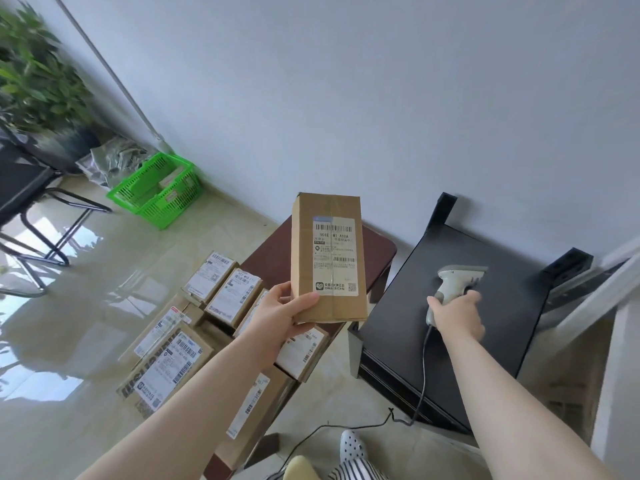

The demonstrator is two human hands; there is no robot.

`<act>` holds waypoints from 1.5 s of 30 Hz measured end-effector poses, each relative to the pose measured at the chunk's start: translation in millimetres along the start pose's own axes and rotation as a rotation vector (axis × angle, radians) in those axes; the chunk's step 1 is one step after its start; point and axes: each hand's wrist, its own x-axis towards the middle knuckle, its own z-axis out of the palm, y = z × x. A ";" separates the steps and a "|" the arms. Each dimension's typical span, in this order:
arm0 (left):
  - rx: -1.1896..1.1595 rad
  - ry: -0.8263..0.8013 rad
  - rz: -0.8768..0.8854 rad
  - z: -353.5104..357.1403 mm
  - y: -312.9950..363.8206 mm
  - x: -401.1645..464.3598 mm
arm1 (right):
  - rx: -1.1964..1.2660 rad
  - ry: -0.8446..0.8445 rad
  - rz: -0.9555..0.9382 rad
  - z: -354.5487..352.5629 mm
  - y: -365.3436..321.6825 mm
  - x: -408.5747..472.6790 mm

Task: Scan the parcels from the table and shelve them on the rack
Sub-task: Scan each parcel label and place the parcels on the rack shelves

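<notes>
The dark brown wooden surface (377, 251) is mostly covered by a bunch of tan cardboard parcels (194, 337) w/ white labels. Beside it sits a flat black cabinet top (460, 306) — smooth and matte.

The left hand (280, 320) holds a tall brown cardboard box (329, 258) up in the air above the surface, thumb on the front, fingers behind. Its white label w/ barcodes faces up. The box looks stiff, w/ tape down the middle.

The right hand (457, 313) is wrapped round the handle of a light grey plastic scanner (457, 282) — it's just over the black top, cord hanging down.

Step now, I think: the scan. Next, the scanner prob. needs to lift and aim at the barcode; then the box goes to the rack, which I can't see for sure.
</notes>
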 end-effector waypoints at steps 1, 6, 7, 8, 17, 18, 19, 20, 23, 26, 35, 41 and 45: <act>-0.005 0.004 0.000 0.5 0.5 -0.5 | 0.008 -0.003 -0.007 -0.8 -1.7 1.3; -0.014 -0.013 -0.003 0.5 1.7 -5.2 | 0.076 -0.030 0.006 -7.1 -7.5 1.0; -0.014 -0.007 -0.001 0.3 0.8 -5.2 | 0.102 -0.028 0.017 -8.5 -7.8 0.6; -0.012 -0.001 0.001 -0.3 0.2 -5.2 | 0.147 -0.028 0.023 -9.0 -8.4 -0.5; -0.061 0.040 0.009 -5.2 -7.1 3.7 | 0.874 -0.353 -0.058 -47.7 -50.6 -68.1; -0.063 0.043 0.011 -4.8 -7.5 4.4 | 0.902 -0.447 -0.095 -57.1 -57.0 -80.1; -0.067 0.053 0.013 -4.7 -8.0 5.5 | 0.931 -0.547 -0.127 -66.2 -63.1 -92.7; -0.077 0.064 0.012 -4.8 -8.4 6.3 | 0.954 -0.647 -0.148 -74.0 -68.4 -105.1; -0.097 0.084 0.013 -4.7 -7.9 8.4 | 0.957 -0.880 -0.189 -85.0 -79.9 -135.3; -0.114 0.090 0.020 -5.3 -6.6 10.0 | 0.942 -0.972 -0.174 -82.3 -85.2 -154.5; -0.138 0.099 0.035 -8.3 -7.7 11.3 | 0.919 -0.943 -0.098 -76.2 -90.1 -171.0; -0.142 0.108 0.027 -4.6 -11.7 11.7 | 1.062 -0.979 -0.083 -76.3 -97.8 -170.7; -0.131 0.097 0.017 -0.7 -14.1 12.4 | 1.082 -0.981 -0.075 -74.7 -104.2 -171.0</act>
